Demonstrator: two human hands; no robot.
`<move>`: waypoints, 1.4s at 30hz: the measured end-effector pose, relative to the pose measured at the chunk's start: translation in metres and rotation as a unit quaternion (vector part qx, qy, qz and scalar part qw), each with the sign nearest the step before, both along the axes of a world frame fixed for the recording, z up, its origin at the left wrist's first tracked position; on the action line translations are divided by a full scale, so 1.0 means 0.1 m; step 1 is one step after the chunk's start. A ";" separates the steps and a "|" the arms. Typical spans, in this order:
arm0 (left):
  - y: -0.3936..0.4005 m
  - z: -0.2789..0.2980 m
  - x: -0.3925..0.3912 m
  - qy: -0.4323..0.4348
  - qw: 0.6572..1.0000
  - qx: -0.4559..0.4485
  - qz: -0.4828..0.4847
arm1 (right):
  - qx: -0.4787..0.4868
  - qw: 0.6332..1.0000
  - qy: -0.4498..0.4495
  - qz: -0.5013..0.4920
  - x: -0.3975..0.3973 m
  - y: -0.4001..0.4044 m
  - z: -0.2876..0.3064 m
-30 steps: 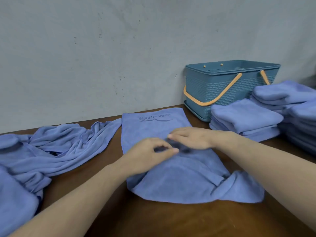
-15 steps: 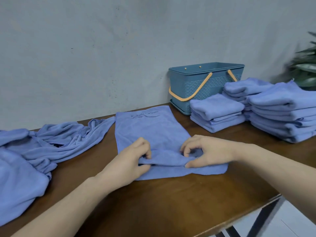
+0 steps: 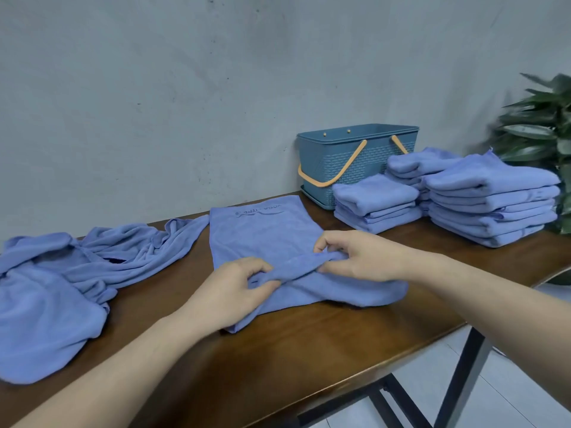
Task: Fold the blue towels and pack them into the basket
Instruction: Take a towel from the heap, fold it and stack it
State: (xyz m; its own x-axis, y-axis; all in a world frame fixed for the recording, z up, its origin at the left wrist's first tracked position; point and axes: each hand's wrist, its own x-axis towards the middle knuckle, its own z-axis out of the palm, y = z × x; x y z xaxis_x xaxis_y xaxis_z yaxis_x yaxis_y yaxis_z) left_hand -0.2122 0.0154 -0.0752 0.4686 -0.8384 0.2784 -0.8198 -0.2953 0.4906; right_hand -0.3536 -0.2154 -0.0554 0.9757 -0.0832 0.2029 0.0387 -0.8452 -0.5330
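Both hands, left hand (image 3: 230, 291) and right hand (image 3: 358, 257), pinched a raised fold of the blue towel (image 3: 262, 239) between curled fingers (image 3: 324, 242), the rest lying flat on the desk (image 3: 309, 350).

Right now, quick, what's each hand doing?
Left hand: closed, pinching a raised fold of the blue towel.
Right hand: closed, pinching the same fold further along.
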 end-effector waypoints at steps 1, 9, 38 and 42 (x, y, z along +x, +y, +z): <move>0.04 0.04 0.00 0.024 1.000 -0.008 0.006 | -0.022 1.000 0.013 -0.018 -0.02 -0.01 0.01; 0.37 0.06 0.23 0.197 0.980 0.000 0.003 | 0.101 0.990 0.075 -0.066 -0.10 -0.13 0.03; -0.05 -0.30 0.98 -0.055 0.993 0.020 0.105 | -0.086 0.991 0.006 -0.107 0.68 -0.35 -0.45; 0.16 -0.24 0.70 -0.073 0.990 0.052 0.104 | -0.115 0.987 0.008 -0.113 0.29 -0.23 -0.39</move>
